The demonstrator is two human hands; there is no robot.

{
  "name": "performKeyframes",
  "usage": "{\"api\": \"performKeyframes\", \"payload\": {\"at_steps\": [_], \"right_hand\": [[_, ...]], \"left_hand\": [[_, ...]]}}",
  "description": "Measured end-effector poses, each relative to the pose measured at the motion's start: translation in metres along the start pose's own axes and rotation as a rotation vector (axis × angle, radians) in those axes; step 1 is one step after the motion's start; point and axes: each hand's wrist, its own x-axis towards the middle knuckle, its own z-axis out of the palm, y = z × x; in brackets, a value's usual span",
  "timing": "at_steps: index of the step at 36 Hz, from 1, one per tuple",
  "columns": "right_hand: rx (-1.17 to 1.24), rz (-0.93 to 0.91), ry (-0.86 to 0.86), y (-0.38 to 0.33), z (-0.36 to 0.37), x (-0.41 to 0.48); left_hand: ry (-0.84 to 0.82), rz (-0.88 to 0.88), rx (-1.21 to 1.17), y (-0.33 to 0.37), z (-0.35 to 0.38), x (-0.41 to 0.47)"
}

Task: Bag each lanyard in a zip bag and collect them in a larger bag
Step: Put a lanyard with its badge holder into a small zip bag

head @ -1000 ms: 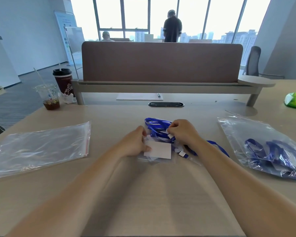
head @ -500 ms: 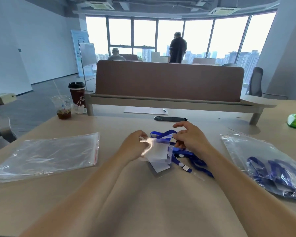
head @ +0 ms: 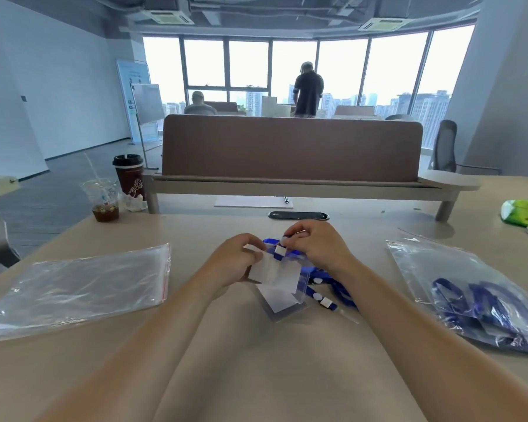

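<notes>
Lying flat on the bench [head: 265, 379] well left of the left grip [head: 237, 260], an empty large zip bag [head: 73, 290] with a red seal has not moved since half a second ago; its near corner is cut off by the picture's edge. The left grip is as before, thumb and curled fingers pinching the edge of the small zip bag [head: 275, 271], raised off the bench with a white card showing through it. Just right of it, the right grip [head: 316, 246] has changed: the forefinger that was stretched out is now curled in, and thumb and forefinger pinch the white-tipped end of the lanyard [head: 339, 292] at the bag's mouth. The blue loop that stood between the grips is now mostly hidden behind the fingers. From there the strap runs under the right wrist and out onto the bench beside it. Whether any strap is inside the small bag yet is hard to make out. Well right of the right grip lies the collecting bag [head: 424, 263], holding blue bagged lanyards [head: 485, 309], its far side cut off
</notes>
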Motion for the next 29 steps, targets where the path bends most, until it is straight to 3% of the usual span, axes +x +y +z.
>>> {"api": "performKeyframes", "payload": {"at_steps": [8, 18, 25, 29], "right_hand": [[0.150, 0.053, -0.018, -0.004, 0.006, -0.003], [0.041, 0.061, 0.001, 0.003, 0.004, 0.001], [0.018, 0.077, -0.075, 0.010, -0.005, -0.001], [0.183, 0.088, -0.136, 0.014, -0.010, -0.005]], "left_hand": [[-0.054, 0.044, -0.037, -0.003, 0.002, -0.001], [-0.027, 0.087, 0.159, 0.003, 0.004, 0.002], [-0.074, 0.098, 0.081, 0.015, -0.005, 0.000], [-0.110, 0.094, 0.052, 0.022, -0.009, -0.004]]}}
